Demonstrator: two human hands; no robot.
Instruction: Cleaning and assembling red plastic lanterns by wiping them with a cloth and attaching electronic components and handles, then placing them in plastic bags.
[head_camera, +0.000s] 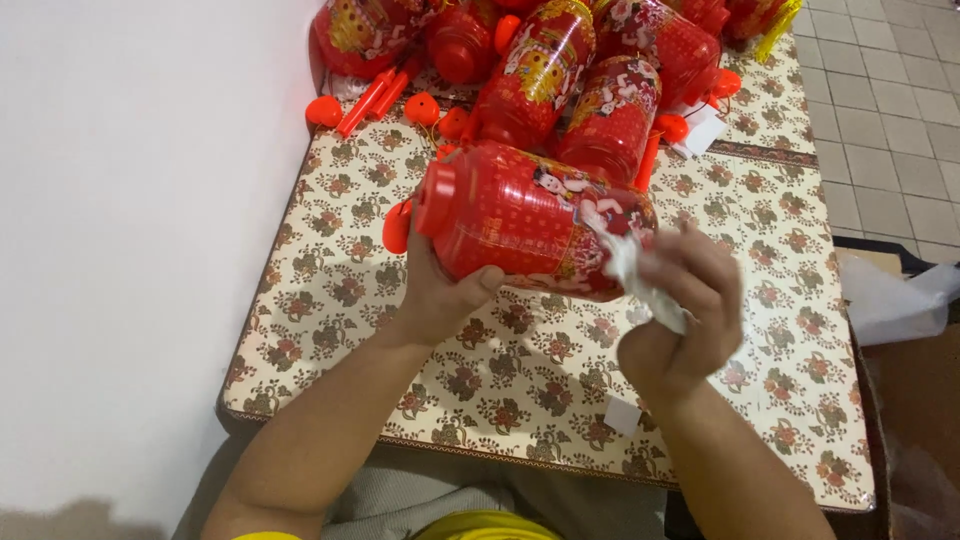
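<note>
Over the flowery table (330, 300), my left hand (440, 290) wrapped tight under a big red lantern (530, 220) lying sideways, my right hand (685, 310) pinching a white cloth (635, 270) against it, more red lanterns (560, 70) piled behind

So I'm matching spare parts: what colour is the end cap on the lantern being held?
Plain red cap, on the red lantern; head view.
</note>
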